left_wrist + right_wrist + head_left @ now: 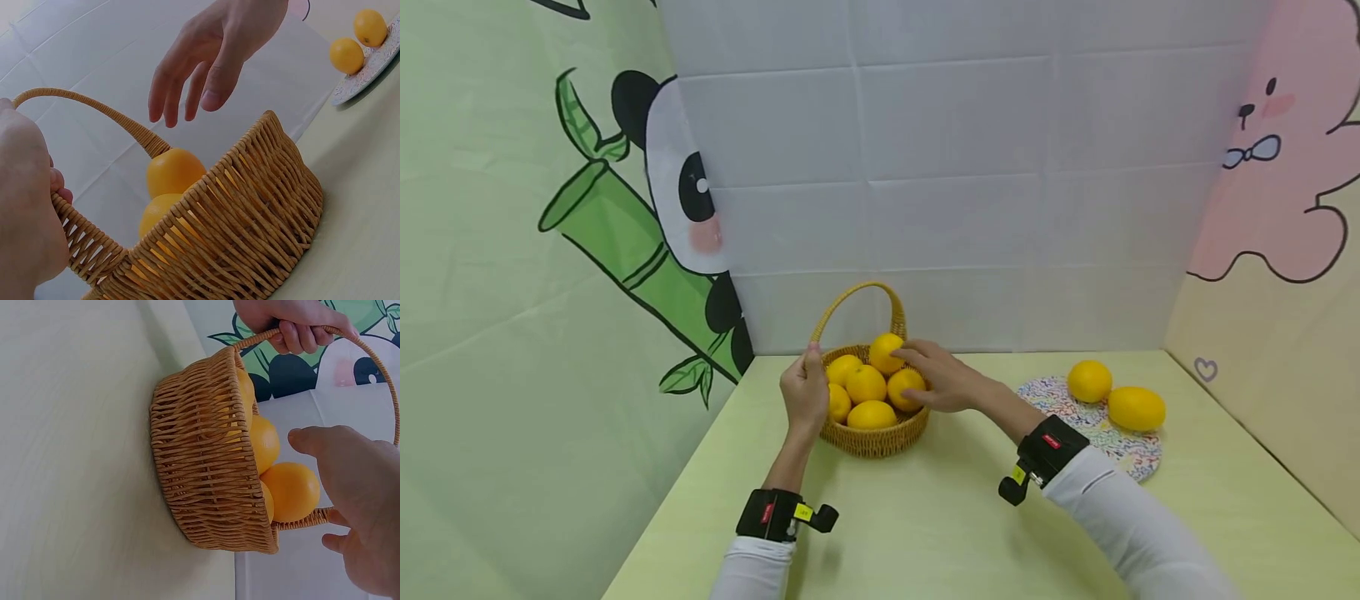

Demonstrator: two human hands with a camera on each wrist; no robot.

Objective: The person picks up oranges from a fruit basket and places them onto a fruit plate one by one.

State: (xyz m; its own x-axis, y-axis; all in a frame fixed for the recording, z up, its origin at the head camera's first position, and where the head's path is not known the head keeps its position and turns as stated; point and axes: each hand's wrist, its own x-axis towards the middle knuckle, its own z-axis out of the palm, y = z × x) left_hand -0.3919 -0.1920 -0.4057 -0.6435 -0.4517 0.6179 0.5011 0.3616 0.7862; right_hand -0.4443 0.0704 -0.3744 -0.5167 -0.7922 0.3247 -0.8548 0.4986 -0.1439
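Observation:
A wicker basket (pixel 872 442) stands upright on the table, filled with several yellow-orange oranges (pixel 866 385). My left hand (pixel 805 392) grips the left side of its arched handle (pixel 862 287); the right wrist view shows that hand's curled fingers (pixel 306 337) around the wicker. Over the basket's right side hovers my right hand (pixel 947 379), its fingers loosely bent and spread. The left wrist view shows a gap between this hand (pixel 219 50) and the topmost orange (pixel 175 172), with nothing held. The lower oranges are partly hidden by the basket wall.
To the right lies a round, multicoloured patterned plate (pixel 1112 450), partly behind my right forearm. Two oranges rest on it, one rounder (pixel 1089 381) and one longer-looking (pixel 1137 409). A pale back wall (pixel 955 225) rises directly behind the table.

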